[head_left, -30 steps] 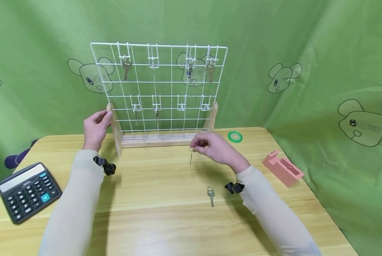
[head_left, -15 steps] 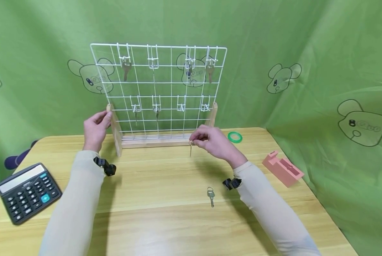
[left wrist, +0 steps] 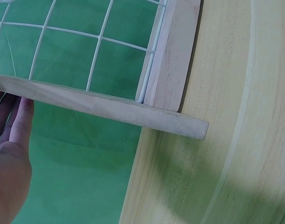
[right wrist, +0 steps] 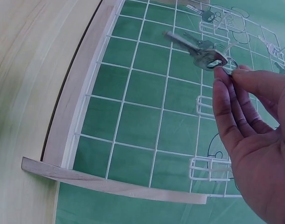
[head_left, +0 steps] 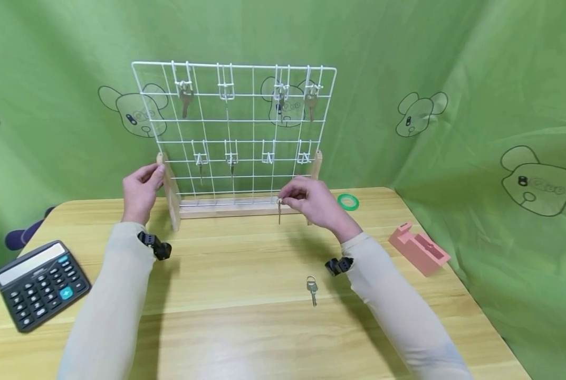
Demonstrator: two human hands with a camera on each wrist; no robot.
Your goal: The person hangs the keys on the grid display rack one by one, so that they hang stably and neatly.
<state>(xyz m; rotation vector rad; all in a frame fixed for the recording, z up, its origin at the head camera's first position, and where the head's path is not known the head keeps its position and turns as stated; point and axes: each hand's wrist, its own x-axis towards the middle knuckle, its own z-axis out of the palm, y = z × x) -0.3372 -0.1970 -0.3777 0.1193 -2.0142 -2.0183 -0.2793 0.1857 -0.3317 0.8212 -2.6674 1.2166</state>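
Observation:
My left hand [head_left: 140, 192] holds the top of the left wooden upright [head_left: 171, 195] of a white wire grid rack; the left wrist view shows its fingers [left wrist: 22, 122] against that upright. In my right hand [head_left: 313, 203], thumb and forefinger pinch the ring of a metal key [right wrist: 205, 57], which hangs down in front of the rack's wooden base bar [head_left: 230, 211]. The lower row has two hooks without keys, a middle hook [head_left: 268, 158] and a right hook [head_left: 304, 158]. Keys hang on the other hooks, such as a key [head_left: 185, 100] at upper left. Another key [head_left: 313, 287] with a ring lies on the table.
A black calculator [head_left: 40, 285] lies at the left of the wooden table [head_left: 226, 327]. To the right are a green tape roll [head_left: 348, 202] and a pink tape dispenser [head_left: 419, 250]. Behind the rack hangs a green curtain [head_left: 368, 63].
My right hand has risen and moved forward, closer to the rack, carrying the key by its ring. The left hand stays on the upright.

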